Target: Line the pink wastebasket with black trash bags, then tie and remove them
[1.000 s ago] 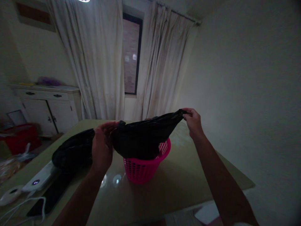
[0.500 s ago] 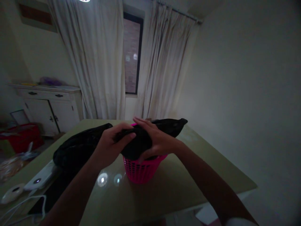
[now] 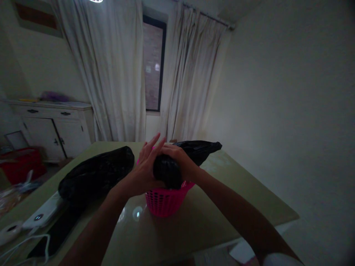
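A pink perforated plastic basket [image 3: 163, 201] stands on the table. A black plastic bag [image 3: 168, 173] is bunched over its mouth, with one end [image 3: 203, 148] trailing off to the right behind. My right hand [image 3: 177, 157] is clamped on top of the bunched bag. My left hand [image 3: 146, 166] presses against the bag's left side with its fingers spread upward.
A second black bag [image 3: 97, 173] lies on the table [image 3: 216, 218] to the left. A white device [image 3: 41, 215], a dark flat object and white cables sit at the near left corner. A white cabinet [image 3: 52, 129], curtains and a window stand behind.
The bag was held stretched wide between both hands above the basket. My right hand swung in to the left, and both hands have bunched the bag down onto the basket's mouth.
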`<state>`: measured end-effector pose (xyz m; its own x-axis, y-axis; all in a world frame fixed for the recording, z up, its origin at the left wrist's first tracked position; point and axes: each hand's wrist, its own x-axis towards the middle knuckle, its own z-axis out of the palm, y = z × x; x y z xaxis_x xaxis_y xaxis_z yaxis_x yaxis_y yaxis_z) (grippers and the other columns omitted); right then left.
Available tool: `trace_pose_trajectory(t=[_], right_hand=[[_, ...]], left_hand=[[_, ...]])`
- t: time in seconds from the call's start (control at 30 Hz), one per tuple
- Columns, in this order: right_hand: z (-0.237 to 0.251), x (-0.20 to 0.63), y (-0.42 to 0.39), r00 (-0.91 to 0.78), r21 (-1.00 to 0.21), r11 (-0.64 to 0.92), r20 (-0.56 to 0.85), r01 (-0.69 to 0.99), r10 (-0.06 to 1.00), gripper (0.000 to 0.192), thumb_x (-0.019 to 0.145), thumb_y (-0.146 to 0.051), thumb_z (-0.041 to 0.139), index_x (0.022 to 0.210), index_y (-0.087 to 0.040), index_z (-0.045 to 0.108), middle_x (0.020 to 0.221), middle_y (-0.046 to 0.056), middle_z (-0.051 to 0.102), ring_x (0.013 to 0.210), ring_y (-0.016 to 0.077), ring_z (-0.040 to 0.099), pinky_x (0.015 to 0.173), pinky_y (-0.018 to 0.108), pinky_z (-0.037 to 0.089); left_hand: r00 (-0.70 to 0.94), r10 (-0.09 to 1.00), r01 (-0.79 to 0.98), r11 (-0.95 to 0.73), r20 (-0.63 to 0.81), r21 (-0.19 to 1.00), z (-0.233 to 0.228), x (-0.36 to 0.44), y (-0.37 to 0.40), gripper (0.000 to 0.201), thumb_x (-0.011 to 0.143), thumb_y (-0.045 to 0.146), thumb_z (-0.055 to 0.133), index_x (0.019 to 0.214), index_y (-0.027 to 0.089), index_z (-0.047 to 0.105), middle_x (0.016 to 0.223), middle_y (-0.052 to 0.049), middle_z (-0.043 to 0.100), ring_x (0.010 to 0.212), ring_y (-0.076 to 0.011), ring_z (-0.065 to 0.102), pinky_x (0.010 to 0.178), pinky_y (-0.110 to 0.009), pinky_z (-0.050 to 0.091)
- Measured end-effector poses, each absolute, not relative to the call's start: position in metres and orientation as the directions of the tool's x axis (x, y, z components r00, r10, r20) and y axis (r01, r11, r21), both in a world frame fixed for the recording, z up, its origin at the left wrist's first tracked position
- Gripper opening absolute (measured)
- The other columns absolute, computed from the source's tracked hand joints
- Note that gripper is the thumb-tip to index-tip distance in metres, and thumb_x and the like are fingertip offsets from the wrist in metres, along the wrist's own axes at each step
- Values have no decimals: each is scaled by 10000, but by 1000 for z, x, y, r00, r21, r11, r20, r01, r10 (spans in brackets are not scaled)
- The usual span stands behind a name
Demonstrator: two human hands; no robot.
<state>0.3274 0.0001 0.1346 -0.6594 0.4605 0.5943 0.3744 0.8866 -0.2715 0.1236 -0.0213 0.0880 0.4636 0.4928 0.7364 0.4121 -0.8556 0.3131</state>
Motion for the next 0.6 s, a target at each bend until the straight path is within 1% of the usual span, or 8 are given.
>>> trace_pose_trajectory(t=[0.1,0.2,0.23,0.3,0.4,0.43,0.5,0.6], right_hand=[[134,335,-1,-613,-363,855,596,370,518,248,926,-49,597,1111,-156,722,1069,91,769,1013,231,720,967,369,547],[133,346,-3,-695,-269,871,526,412,491,360,939,-142,693,1298,-136,708,1282,150,750,1217,274,692,1114,439,512],[134,352,-4,-731,-218,870,475,442,491,453,930,-249,774,1363,-146,691,1359,167,723,1300,307,657,1176,490,470],[141,372,-2,-755,-135,831,360,539,548,724,841,-506,894,1456,-202,662,1463,171,673,1399,372,590,1232,588,388],[159,419,11,-621,-44,657,288,752,729,888,707,-609,958,1480,-283,665,1531,161,632,1436,432,550,1210,647,362],[166,436,17,-532,-5,558,296,830,794,846,690,-570,973,1433,-271,702,1506,173,649,1418,451,560,1192,654,373],[180,465,26,-379,33,384,253,923,890,441,789,-412,900,1172,-211,812,1263,180,764,1240,430,669,1080,601,469],[202,486,26,-387,-180,438,260,881,885,102,865,-224,735,925,-187,809,957,114,799,963,301,738,937,461,546]], left_hand=[[454,471,322,-878,757,353,90,134,-20,1226,792,498,962,1748,433,198,1848,-125,144,1681,-441,205,1349,-724,162],[415,500,107,-856,760,505,93,145,-20,645,937,536,812,1519,332,622,1770,-119,379,1605,-382,404,1342,-595,301],[369,544,17,-814,753,580,95,149,-20,451,987,561,738,1344,284,733,1673,-130,521,1556,-366,477,1331,-566,330],[213,705,-203,-645,676,737,99,152,-21,396,1033,617,641,1029,239,761,1313,-123,760,1382,-335,636,1282,-549,402],[75,894,-534,-339,442,775,107,147,-25,417,964,636,741,869,240,655,728,4,679,908,-247,741,1086,-487,571],[83,911,-593,-281,404,755,110,144,-27,423,925,621,795,844,239,634,627,43,584,765,-211,697,1009,-449,601],[127,910,-639,-229,394,734,112,138,-29,415,860,564,869,830,229,626,577,81,465,601,-148,565,876,-377,612],[148,908,-561,-250,393,789,109,137,-27,363,828,471,898,934,211,666,622,84,470,575,-120,487,741,-303,552]])
